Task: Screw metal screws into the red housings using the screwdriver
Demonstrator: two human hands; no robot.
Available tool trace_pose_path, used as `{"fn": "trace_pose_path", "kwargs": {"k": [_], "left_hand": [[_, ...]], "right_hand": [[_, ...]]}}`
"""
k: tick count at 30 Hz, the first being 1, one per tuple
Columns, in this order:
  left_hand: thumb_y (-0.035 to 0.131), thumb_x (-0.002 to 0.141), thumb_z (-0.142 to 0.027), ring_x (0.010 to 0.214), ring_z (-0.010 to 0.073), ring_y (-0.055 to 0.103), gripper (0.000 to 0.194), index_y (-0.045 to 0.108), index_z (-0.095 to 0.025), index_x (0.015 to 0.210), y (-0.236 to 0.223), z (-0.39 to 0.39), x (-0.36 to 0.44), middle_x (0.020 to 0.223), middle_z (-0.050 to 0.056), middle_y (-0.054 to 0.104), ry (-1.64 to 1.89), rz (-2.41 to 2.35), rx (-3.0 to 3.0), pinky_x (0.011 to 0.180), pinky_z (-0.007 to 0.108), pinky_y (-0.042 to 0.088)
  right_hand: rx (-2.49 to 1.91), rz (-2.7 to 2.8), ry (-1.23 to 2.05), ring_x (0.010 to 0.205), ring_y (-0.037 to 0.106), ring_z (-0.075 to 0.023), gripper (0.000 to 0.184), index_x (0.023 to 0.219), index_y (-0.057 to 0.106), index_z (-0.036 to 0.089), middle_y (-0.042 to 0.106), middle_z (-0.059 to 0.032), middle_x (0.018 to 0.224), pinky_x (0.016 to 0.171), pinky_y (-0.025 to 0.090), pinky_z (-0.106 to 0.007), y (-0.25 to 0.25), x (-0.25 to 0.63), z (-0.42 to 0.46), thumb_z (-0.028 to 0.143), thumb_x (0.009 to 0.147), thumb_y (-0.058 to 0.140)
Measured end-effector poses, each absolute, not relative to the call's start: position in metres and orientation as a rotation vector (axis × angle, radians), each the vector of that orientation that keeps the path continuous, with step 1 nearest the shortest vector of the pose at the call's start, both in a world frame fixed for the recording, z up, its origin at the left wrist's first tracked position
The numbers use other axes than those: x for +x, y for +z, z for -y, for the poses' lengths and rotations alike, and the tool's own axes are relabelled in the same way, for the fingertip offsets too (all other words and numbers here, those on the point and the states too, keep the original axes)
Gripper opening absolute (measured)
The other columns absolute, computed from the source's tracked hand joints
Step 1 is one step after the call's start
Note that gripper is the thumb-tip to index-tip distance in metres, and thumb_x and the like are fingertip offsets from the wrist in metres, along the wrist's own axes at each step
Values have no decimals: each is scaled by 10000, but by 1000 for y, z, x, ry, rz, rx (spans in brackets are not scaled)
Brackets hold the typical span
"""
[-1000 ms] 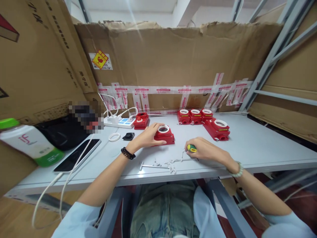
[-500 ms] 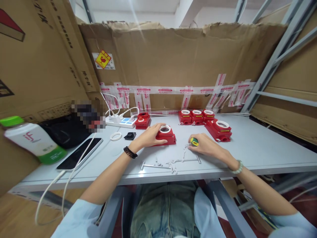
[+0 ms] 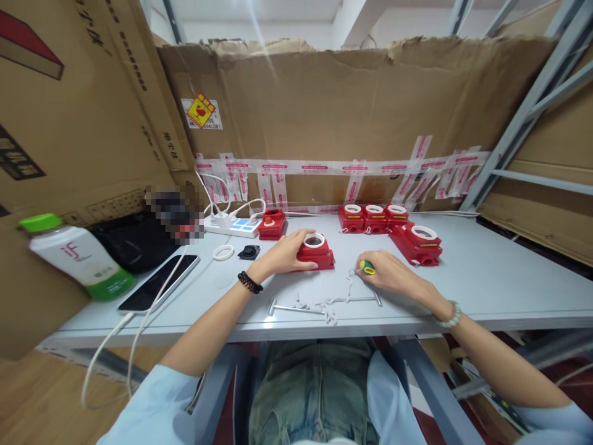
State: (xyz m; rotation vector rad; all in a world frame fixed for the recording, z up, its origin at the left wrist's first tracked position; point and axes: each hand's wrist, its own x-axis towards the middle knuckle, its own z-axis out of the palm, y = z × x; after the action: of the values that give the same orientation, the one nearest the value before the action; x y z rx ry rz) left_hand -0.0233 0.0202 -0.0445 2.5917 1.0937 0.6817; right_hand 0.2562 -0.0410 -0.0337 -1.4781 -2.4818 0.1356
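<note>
My left hand [image 3: 288,252] is wrapped round the left side of a red housing [image 3: 324,258] with a white ring on top. The housing rests on the table. In my closed right hand [image 3: 386,271] is a screwdriver with a green and yellow handle [image 3: 367,267]; its shaft and tip are hidden. This hand is low over the table, to the right of the housing. In front of both hands lie two metal T-shaped rods [image 3: 299,309], small white chain pieces [image 3: 330,316] and several small screws [image 3: 302,304].
Several red housings [image 3: 374,221] with white rings stand at the back right. At the back left are another red housing [image 3: 272,224] and a power strip [image 3: 231,227]. A loose white ring [image 3: 223,252], black part [image 3: 249,252], phone [image 3: 160,284] and bottle [image 3: 81,256] are left.
The camera view has turned slightly to the left, so everything appears a little further right. Both hands keep nearly the same places and holds.
</note>
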Motion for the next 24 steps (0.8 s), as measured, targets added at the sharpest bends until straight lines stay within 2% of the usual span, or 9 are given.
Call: {"fn": "trace_pose_path", "kwargs": {"k": [2, 6, 10, 15, 24], "left_hand": [[750, 726, -473, 1282, 336, 500, 806, 377, -211, 1392, -45, -23, -25, 1446, 152, 471, 690, -1055, 2566, 1064, 491, 392], [772, 704, -426, 1234, 301, 537, 752, 418, -209, 1332, -40, -26, -31, 1364, 129, 525, 759, -906, 2508, 1048, 437, 423], [811, 616, -299, 1179, 288, 561, 813, 402, -218, 1314, -28, -19, -36, 1308, 106, 532, 953, -783, 2434, 1022, 430, 446], [739, 570, -143, 1121, 289, 558, 669, 498, -217, 1190, -17, -7, -31, 1197, 74, 560, 1044, -655, 2517, 991, 440, 456], [732, 572, -133, 1095, 275, 542, 644, 498, -221, 1166, -16, -1, -24, 1156, 72, 575, 1208, -533, 2600, 974, 422, 448]], "right_hand": [[-1423, 2471, 141, 792, 642, -211, 180, 866, 684, 157, 725, -113, 903, 734, 426, -294, -31, 255, 40, 206, 839, 513], [-1254, 2462, 214, 785, 639, -193, 151, 892, 679, 151, 728, -93, 909, 749, 446, -291, -22, 248, 36, 191, 823, 550], [-1007, 2434, 317, 754, 629, -154, 107, 875, 666, 161, 719, -54, 868, 735, 460, -264, -18, 237, 38, 202, 838, 575], [-852, 2377, 458, 703, 618, -128, 145, 872, 661, 165, 710, -32, 825, 692, 469, -240, -12, 235, 47, 296, 874, 601], [-924, 2287, 562, 702, 591, -122, 190, 864, 661, 167, 690, -20, 813, 676, 455, -240, -11, 244, 47, 351, 878, 617]]}}
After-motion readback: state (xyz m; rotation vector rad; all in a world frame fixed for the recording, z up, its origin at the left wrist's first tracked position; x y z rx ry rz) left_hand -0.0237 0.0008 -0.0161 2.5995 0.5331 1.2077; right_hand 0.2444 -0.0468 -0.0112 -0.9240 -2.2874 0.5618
